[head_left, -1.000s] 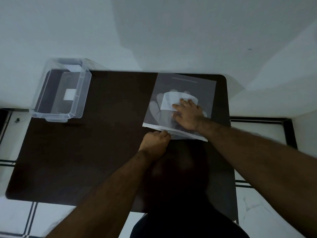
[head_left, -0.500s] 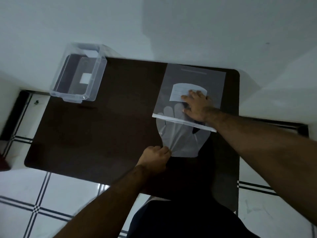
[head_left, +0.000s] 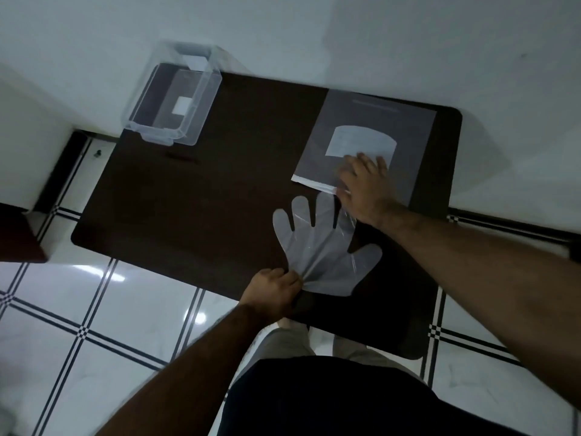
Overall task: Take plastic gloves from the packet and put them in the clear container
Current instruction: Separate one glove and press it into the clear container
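A translucent plastic glove (head_left: 317, 247) lies spread flat on the dark table (head_left: 204, 215), almost wholly out of the packet, one fingertip hidden under my right hand. My left hand (head_left: 273, 291) pinches its cuff at the table's near edge. The flat grey packet (head_left: 364, 143) with a white label lies at the table's far right. My right hand (head_left: 364, 187) presses flat on the packet's open near end, fingers apart. The clear container (head_left: 174, 96) stands on the table's far left corner, with a white label on its bottom and nothing else inside.
A white wall runs behind the table. White floor tiles with black lines (head_left: 94, 325) surround it. A dark red object (head_left: 19, 234) shows at the left edge. My legs and dark shirt fill the bottom middle.
My left hand has pulled the glove toward me, nearly out of the packet. My right hand stayed pressing on the packet. The view shifted, with more floor showing.
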Available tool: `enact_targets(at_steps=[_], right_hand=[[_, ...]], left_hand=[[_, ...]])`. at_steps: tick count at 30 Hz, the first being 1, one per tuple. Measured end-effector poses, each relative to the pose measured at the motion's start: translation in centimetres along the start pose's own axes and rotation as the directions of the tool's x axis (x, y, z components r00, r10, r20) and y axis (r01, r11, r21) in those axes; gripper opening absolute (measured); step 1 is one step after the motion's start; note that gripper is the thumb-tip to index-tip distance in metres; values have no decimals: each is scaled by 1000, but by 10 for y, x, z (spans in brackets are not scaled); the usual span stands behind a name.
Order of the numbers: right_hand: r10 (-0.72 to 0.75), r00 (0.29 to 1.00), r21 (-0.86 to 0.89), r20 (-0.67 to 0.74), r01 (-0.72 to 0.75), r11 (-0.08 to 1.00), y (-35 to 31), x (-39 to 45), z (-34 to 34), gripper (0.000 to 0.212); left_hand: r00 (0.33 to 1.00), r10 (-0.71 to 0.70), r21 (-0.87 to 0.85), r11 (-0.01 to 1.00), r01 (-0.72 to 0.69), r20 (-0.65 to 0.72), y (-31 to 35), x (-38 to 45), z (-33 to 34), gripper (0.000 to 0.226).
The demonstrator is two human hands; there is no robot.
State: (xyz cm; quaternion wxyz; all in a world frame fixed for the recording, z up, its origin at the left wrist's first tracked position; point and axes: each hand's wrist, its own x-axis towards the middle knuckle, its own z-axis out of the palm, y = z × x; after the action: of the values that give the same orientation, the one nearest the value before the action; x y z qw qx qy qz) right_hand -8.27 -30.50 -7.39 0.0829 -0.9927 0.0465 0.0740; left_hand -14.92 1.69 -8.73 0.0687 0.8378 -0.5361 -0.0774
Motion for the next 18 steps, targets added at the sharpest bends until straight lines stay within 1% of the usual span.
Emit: enact_targets(at_steps=[3,5,10,15,18], right_hand=[[-113,992,35,-59,115,993,-29,-42,8,46],[-140,989,37,-47,142,989,-47,-69,15,43],[-102,992,110,-73,110,988,-85,-137,44,36],[-162,974,180,-159,190,965,-129,-186,64,35],[-132,984,189,-118,152,970,-148,-195,71,40]], left_hand=[[999,34,-17,999,-33,41,-3,-4,1,15],[996,83,-36,996,-82,45,-4,-8,1,16],[986,160,-51,986,-157,39,-7,-26,4,25],[982,190,-39,981,-191,-16,-17,-35,3,15],[978,207,-50,977,-208,-25,-25,-38,5,13]])
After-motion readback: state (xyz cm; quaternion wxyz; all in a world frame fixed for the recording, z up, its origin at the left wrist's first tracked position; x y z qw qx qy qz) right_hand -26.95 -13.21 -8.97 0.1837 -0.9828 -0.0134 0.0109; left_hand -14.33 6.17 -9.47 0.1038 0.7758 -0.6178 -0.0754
